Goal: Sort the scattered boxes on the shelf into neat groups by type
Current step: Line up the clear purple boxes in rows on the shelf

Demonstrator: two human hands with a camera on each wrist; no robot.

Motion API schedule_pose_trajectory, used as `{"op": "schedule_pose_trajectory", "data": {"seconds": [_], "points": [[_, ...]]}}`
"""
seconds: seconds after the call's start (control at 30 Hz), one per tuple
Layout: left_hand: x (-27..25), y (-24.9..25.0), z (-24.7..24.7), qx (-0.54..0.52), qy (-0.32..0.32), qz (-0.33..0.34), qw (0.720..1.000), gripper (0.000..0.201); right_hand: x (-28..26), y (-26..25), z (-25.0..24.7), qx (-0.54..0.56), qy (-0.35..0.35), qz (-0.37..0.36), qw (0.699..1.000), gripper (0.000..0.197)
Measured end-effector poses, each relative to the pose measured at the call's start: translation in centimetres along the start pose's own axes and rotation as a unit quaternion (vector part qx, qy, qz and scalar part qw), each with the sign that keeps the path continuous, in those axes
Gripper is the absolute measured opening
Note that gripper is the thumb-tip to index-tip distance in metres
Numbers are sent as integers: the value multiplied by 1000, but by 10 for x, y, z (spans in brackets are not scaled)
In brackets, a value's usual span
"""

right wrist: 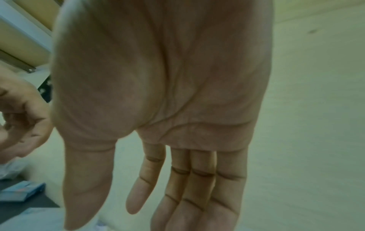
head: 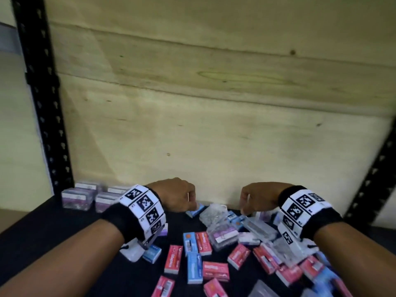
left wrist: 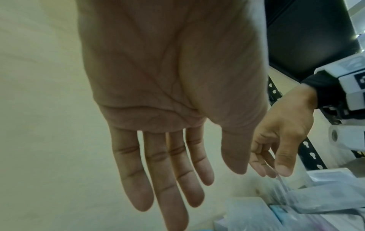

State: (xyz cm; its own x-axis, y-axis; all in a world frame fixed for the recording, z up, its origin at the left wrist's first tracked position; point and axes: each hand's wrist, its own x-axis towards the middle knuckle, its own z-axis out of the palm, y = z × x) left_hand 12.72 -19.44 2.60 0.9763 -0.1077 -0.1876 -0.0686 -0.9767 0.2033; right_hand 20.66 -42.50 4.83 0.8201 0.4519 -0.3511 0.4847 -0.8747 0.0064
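Observation:
Small red boxes [head: 173, 259], blue boxes [head: 194, 267] and clear plastic boxes [head: 221, 234] lie scattered over the black shelf [head: 53, 228], mostly at centre and right. Clear boxes with purple labels [head: 78, 198] stand stacked in a group at the back left. My left hand [head: 188, 207] hangs fingers-down just above a blue box [head: 196, 210] near the back wall. Its fingers [left wrist: 169, 195] are straight and hold nothing. My right hand [head: 246, 209] hovers over the clear boxes, with straight, empty fingers [right wrist: 197, 195]. Its fingertips are close to a clear box edge [left wrist: 284, 186].
A pale wooden panel [head: 214, 125] closes the back of the shelf. Black perforated uprights stand at the left [head: 42, 93] and right [head: 372, 179]. The left front part of the shelf surface is bare black. A blue box [right wrist: 21, 191] lies left of my right hand.

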Motion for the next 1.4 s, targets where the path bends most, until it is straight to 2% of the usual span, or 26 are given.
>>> {"op": "schedule_pose_trajectory", "data": {"seconds": [0.1, 0.3, 0.43, 0.67, 0.9, 1.07, 1.23, 1.4], "points": [[21, 17, 8, 7, -28, 13, 999, 34, -4, 16, 6, 2, -16, 19, 1000, 34], [49, 37, 19, 32, -42, 20, 998, 45, -11, 29, 17, -10, -53, 38, 998, 44], [59, 42, 25, 38, -54, -3, 998, 52, -12, 28, 24, -25, -75, 36, 996, 64], [66, 42, 27, 5, -59, -2, 998, 56, -14, 22, 29, -29, -70, 32, 997, 67], [65, 41, 28, -12, -50, 5, 999, 54, -14, 20, 28, -42, -69, 28, 996, 63], [52, 23, 20, -61, -37, 30, 997, 40, -17, 17, 15, -64, -58, 16, 996, 57], [25, -11, 4, -140, -54, 37, 988, 31, -15, 4, -3, 8, -27, 1, 1000, 37], [-5, -57, 3, -181, -54, -4, 982, 29, -5, -38, -14, 55, 2, -52, 997, 29]]}}
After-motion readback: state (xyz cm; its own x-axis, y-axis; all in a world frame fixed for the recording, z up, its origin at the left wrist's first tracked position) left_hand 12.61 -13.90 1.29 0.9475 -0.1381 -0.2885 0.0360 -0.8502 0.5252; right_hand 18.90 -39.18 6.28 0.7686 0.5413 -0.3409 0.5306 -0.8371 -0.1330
